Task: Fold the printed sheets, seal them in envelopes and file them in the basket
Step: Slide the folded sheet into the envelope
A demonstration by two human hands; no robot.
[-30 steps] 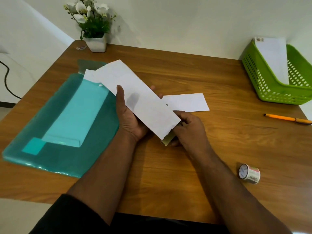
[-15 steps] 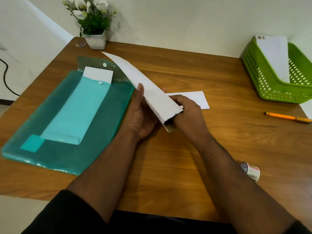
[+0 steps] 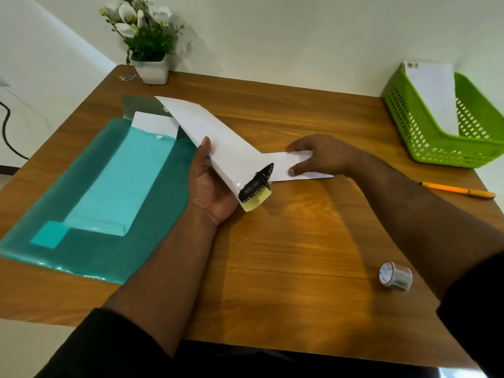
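Note:
My left hand [image 3: 211,186] grips a long white envelope [image 3: 215,140], held tilted above the table with its open mouth toward me; a black printed lining and a yellow flap strip show at that end. My right hand [image 3: 320,155] rests on a folded white sheet [image 3: 289,166] lying flat on the wood just right of the envelope, thumb and fingers pinching its edges. At the far right stands the green basket [image 3: 425,137] with one white envelope [image 3: 432,94] leaning inside it.
A teal plastic folder [image 3: 95,203] holding more white envelopes lies at the left. A roll of clear tape [image 3: 395,275] sits near the front right, an orange pencil [image 3: 458,189] beside the basket, and a potted plant [image 3: 148,45] at the back left corner.
My right hand has left the envelope's mouth and reached right onto the folded sheet. My left hand alone holds the envelope, whose mouth is spread wider.

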